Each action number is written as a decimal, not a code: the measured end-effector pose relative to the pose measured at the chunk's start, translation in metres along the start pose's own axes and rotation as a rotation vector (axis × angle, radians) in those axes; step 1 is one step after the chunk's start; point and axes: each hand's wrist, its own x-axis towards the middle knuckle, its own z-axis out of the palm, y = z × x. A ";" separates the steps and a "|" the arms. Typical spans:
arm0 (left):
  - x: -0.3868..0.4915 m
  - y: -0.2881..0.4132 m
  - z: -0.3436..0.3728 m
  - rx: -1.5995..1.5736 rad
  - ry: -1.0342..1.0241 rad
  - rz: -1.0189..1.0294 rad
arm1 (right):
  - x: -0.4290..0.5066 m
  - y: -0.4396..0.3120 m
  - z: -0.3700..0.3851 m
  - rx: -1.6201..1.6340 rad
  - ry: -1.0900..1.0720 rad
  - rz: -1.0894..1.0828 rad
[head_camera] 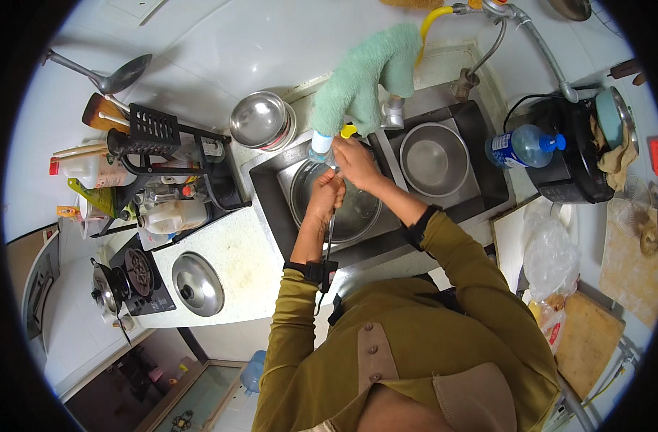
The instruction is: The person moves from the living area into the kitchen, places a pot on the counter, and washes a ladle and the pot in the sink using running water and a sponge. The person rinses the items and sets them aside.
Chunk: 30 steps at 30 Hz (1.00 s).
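My left hand (324,194) is closed around a slender metal utensil (331,229), whose end points back along my forearm. My right hand (356,162) is bent over just above it, close to the yellow tap lever (349,130); what its fingers hold is hidden. Both hands are under the blue-and-white tap nozzle (321,144), over a large round metal basin (367,224) in the left sink bowl. A fluffy green cloth (356,75) drapes over the faucet above them.
A smaller metal basin (435,159) sits in the right sink bowl. Stacked metal bowls (257,120) stand behind the sink. To the left are a rack of bottles (172,216) and a pot lid (197,283). A plastic bottle (526,147) lies right, by a black cooker (569,178).
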 end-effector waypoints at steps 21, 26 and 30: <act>-0.006 0.015 -0.005 0.228 -0.102 0.149 | 0.012 0.061 0.003 1.283 0.160 1.121; -0.008 0.011 -0.005 0.237 -0.067 0.124 | 0.019 0.070 -0.002 1.328 0.201 1.046; -0.004 0.011 -0.004 0.166 -0.002 0.133 | 0.017 0.071 0.006 0.920 0.253 0.886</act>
